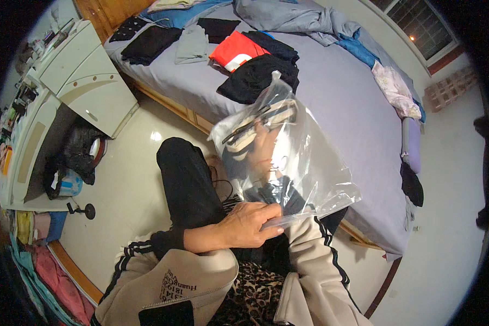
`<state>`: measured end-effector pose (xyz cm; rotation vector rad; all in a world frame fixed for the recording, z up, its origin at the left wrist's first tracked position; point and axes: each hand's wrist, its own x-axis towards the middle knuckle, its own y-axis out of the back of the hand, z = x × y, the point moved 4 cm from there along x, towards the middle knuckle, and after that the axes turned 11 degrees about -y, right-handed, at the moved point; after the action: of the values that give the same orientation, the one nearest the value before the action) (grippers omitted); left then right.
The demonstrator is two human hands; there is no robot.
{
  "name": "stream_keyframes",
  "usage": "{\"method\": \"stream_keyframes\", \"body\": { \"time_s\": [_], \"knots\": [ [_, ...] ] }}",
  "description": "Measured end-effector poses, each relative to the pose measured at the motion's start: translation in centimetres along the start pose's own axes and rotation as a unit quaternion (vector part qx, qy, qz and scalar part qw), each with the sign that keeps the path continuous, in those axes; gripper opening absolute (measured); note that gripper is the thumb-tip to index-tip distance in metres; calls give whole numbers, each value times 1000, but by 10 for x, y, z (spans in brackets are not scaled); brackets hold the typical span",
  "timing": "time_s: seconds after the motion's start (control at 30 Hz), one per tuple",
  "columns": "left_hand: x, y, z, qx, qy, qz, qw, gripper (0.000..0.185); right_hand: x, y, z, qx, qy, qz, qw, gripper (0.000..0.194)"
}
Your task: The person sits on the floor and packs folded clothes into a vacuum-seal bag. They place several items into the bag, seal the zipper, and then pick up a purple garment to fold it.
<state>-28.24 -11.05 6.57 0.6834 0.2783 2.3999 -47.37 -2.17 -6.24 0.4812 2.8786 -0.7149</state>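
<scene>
My left hand pinches the near, open edge of a clear plastic bag between thumb and fingers. The bag slants up over the front edge of the bed. My right arm reaches into it, and my right hand shows blurred through the film. Against its fingers, near the bag's far end, is a cream cloth item with black stripes; glare on the plastic hides whether the fingers close on it. Just beyond the bag lies a black folded garment on the bed.
On the bed sheet are a red garment, a grey folded garment and several black ones. A rumpled grey quilt lies at the back. A white desk stands left, with a bin beneath it.
</scene>
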Motion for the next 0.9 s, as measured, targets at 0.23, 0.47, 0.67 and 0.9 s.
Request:
{"method": "stream_keyframes", "body": {
  "time_s": [0.23, 0.47, 0.67, 0.9],
  "knots": [
    [12, 6, -13, -31, 44, 55, 997, 34, -32, 1, 74, -303, 119, 25, 945, 53],
    [7, 3, -61, -406, 199, 154, 879, 12, -48, 18, 101, -520, -4, -183, 834, 38],
    [11, 61, -131, -415, 247, 336, 808, 13, -64, 9, 24, -762, -66, -496, 411, 23],
    [26, 73, -193, -444, 320, 188, 815, 14, 34, -17, -123, -502, -130, -409, 751, 23]
  ]
}}
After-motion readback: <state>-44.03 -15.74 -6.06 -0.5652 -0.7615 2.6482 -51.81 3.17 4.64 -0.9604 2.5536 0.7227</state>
